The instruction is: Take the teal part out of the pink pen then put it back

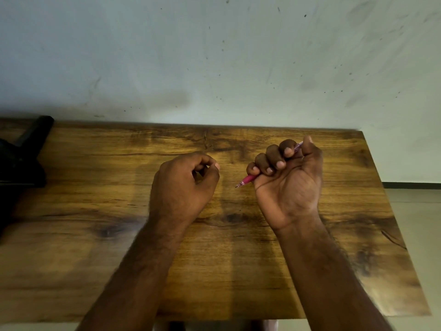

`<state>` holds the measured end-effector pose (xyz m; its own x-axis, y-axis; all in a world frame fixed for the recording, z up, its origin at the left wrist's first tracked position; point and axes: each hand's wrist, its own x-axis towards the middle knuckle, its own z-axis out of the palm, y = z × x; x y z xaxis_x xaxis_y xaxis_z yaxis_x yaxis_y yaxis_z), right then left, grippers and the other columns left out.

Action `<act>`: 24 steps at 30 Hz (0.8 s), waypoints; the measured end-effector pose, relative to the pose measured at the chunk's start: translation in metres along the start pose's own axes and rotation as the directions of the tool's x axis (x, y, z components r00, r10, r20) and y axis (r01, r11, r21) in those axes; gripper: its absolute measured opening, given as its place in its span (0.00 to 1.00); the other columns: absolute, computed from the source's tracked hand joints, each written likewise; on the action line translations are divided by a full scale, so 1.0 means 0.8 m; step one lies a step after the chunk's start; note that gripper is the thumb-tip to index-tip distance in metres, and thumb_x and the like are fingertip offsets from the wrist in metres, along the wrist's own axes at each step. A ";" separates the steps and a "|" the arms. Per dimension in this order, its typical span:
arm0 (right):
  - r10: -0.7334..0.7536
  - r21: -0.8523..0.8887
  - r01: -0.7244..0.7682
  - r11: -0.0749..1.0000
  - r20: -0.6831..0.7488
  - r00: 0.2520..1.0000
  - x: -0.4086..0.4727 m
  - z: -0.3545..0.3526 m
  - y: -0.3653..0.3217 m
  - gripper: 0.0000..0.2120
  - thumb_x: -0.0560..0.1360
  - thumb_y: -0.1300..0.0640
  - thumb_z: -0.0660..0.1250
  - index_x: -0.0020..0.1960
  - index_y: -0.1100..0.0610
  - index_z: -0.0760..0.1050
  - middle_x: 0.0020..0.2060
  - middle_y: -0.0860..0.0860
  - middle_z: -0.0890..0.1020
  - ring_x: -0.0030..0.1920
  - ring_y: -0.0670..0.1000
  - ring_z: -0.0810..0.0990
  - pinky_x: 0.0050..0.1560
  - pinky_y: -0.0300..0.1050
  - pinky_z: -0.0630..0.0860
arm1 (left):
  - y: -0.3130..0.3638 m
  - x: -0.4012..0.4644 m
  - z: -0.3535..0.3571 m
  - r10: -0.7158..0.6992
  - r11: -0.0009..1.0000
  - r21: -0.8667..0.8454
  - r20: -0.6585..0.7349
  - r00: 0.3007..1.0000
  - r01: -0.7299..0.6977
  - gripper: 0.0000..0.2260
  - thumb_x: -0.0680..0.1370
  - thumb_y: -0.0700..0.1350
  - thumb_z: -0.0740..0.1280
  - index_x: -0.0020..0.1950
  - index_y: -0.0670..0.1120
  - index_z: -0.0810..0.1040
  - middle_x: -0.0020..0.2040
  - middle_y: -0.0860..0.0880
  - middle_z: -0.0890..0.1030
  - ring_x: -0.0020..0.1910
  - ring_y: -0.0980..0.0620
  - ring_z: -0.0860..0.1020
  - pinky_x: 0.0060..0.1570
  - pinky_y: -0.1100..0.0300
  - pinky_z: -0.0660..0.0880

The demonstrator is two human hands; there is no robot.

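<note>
1. No text, label, brand, number or sign could be read anywhere in the head view.
2. The translucent pink plastic pen (248, 179), at about 3 o'clock from the frame's centre, showed no legible marking on its visible barrel.
3. The dark wood-grain tabletop (214, 271) carried only grain, no print.

**One head-worn view, looking forward and down**

Single wide-angle camera on the person's head, tilted down over a wooden table (238, 271). Both forearms enter from the bottom edge; left hand (183, 185) and right hand (286, 180) sit near frame centre, close to the lens. Table's far edge meets a pale wall (214, 56) filling the upper third. Floor (415, 211) shows at right. No second view.
</note>
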<state>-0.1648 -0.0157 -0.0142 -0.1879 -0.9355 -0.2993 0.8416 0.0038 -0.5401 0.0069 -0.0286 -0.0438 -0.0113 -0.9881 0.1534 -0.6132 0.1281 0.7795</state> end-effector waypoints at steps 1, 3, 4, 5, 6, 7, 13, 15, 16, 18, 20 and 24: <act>0.004 0.002 -0.004 1.000 -0.001 1.000 0.000 0.000 0.000 0.22 0.84 0.42 0.55 0.36 0.53 0.69 0.28 0.48 0.65 0.31 0.48 0.61 0.38 0.47 0.64 | 0.000 0.000 0.000 -0.003 1.000 -0.003 0.002 1.000 0.003 0.03 0.79 0.50 0.74 0.50 0.54 0.87 0.40 0.60 0.84 0.39 0.62 0.82 0.39 0.58 0.81; 0.009 0.005 -0.009 1.000 0.001 1.000 0.000 -0.001 0.000 0.23 0.84 0.40 0.54 0.37 0.52 0.70 0.28 0.48 0.66 0.31 0.48 0.61 0.38 0.47 0.65 | 0.000 0.000 0.000 -0.012 1.000 -0.004 0.005 1.000 0.012 0.03 0.79 0.50 0.74 0.50 0.54 0.87 0.40 0.60 0.84 0.39 0.62 0.82 0.39 0.58 0.81; 0.011 0.008 -0.011 1.000 0.001 1.000 0.000 -0.001 0.001 0.23 0.84 0.40 0.54 0.37 0.52 0.70 0.28 0.48 0.66 0.31 0.48 0.61 0.38 0.47 0.65 | -0.001 0.000 0.000 -0.016 1.000 0.000 0.006 1.000 0.016 0.03 0.79 0.50 0.74 0.51 0.54 0.86 0.40 0.60 0.84 0.39 0.63 0.82 0.39 0.59 0.81; 0.012 0.009 -0.012 1.000 0.000 1.000 0.000 -0.001 0.001 0.23 0.84 0.40 0.54 0.37 0.52 0.70 0.28 0.48 0.66 0.31 0.48 0.61 0.38 0.47 0.65 | -0.001 0.000 0.000 -0.018 1.000 0.002 0.006 1.000 0.018 0.03 0.79 0.51 0.74 0.51 0.55 0.86 0.40 0.61 0.84 0.39 0.63 0.82 0.39 0.59 0.82; 0.009 0.010 -0.009 1.000 -0.001 1.000 0.000 -0.002 0.001 0.23 0.84 0.41 0.55 0.36 0.52 0.70 0.28 0.48 0.66 0.31 0.48 0.61 0.38 0.47 0.65 | -0.001 0.000 0.000 -0.020 1.000 0.000 0.006 1.000 0.020 0.03 0.79 0.51 0.74 0.50 0.55 0.86 0.40 0.61 0.84 0.39 0.63 0.82 0.38 0.58 0.82; 0.004 0.009 -0.004 1.000 -0.001 1.000 0.001 -0.002 0.001 0.22 0.84 0.42 0.55 0.36 0.52 0.70 0.28 0.48 0.65 0.31 0.48 0.61 0.38 0.47 0.64 | -0.001 0.000 0.000 -0.021 1.000 -0.004 0.007 1.000 0.021 0.03 0.79 0.51 0.74 0.50 0.55 0.86 0.40 0.61 0.84 0.39 0.63 0.82 0.39 0.57 0.83; 0.008 0.029 -0.008 1.000 0.014 1.000 0.001 -0.004 0.000 0.22 0.83 0.41 0.55 0.36 0.52 0.70 0.27 0.48 0.66 0.31 0.48 0.61 0.38 0.47 0.65 | -0.001 0.000 0.001 -0.013 1.000 -0.021 0.009 1.000 0.013 0.04 0.78 0.51 0.73 0.50 0.53 0.87 0.40 0.58 0.85 0.39 0.61 0.82 0.39 0.54 0.84; 0.011 0.035 -0.011 0.999 0.014 1.000 0.002 -0.005 0.000 0.23 0.83 0.41 0.55 0.35 0.52 0.70 0.27 0.47 0.66 0.31 0.48 0.62 0.38 0.47 0.65 | -0.001 0.000 0.001 -0.010 1.000 -0.015 0.007 1.000 0.010 0.04 0.78 0.51 0.73 0.50 0.54 0.87 0.39 0.59 0.84 0.38 0.61 0.82 0.38 0.55 0.83; 0.007 0.033 -0.008 0.999 0.011 1.000 0.002 -0.005 0.000 0.22 0.83 0.41 0.55 0.35 0.52 0.70 0.27 0.47 0.66 0.31 0.48 0.62 0.38 0.47 0.65 | -0.001 0.000 0.001 -0.008 1.000 -0.012 0.007 1.000 0.008 0.04 0.78 0.51 0.73 0.50 0.54 0.87 0.39 0.59 0.84 0.38 0.61 0.82 0.38 0.55 0.83; -0.003 0.033 0.003 0.999 0.003 1.000 0.002 -0.005 0.000 0.21 0.83 0.43 0.55 0.35 0.52 0.69 0.27 0.48 0.65 0.30 0.48 0.61 0.37 0.47 0.64 | -0.001 -0.001 0.001 -0.009 1.000 -0.011 0.009 1.000 0.009 0.03 0.79 0.51 0.74 0.50 0.54 0.87 0.39 0.59 0.84 0.38 0.61 0.82 0.38 0.54 0.83; -0.005 0.036 0.005 0.999 -0.001 1.000 0.002 -0.005 0.000 0.21 0.83 0.43 0.55 0.36 0.52 0.69 0.27 0.48 0.65 0.30 0.48 0.61 0.37 0.47 0.64 | -0.001 -0.001 0.001 -0.012 1.000 -0.013 0.008 1.000 0.012 0.03 0.79 0.51 0.74 0.50 0.54 0.87 0.39 0.59 0.84 0.38 0.61 0.82 0.38 0.54 0.83; 0.001 0.039 -0.001 0.999 0.001 1.000 0.002 -0.005 0.000 0.22 0.83 0.41 0.55 0.36 0.52 0.70 0.27 0.47 0.66 0.31 0.48 0.62 0.37 0.47 0.65 | -0.001 -0.001 0.002 -0.004 1.000 -0.010 0.006 1.000 0.004 0.04 0.78 0.51 0.73 0.50 0.54 0.87 0.39 0.60 0.84 0.39 0.62 0.82 0.38 0.56 0.83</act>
<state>-0.1668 -0.0158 -0.0180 -0.1861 -0.9359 -0.2990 0.8612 -0.0088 -0.5082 0.0061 -0.0284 -0.0454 -0.0137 -0.9891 0.1466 -0.6052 0.1249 0.7862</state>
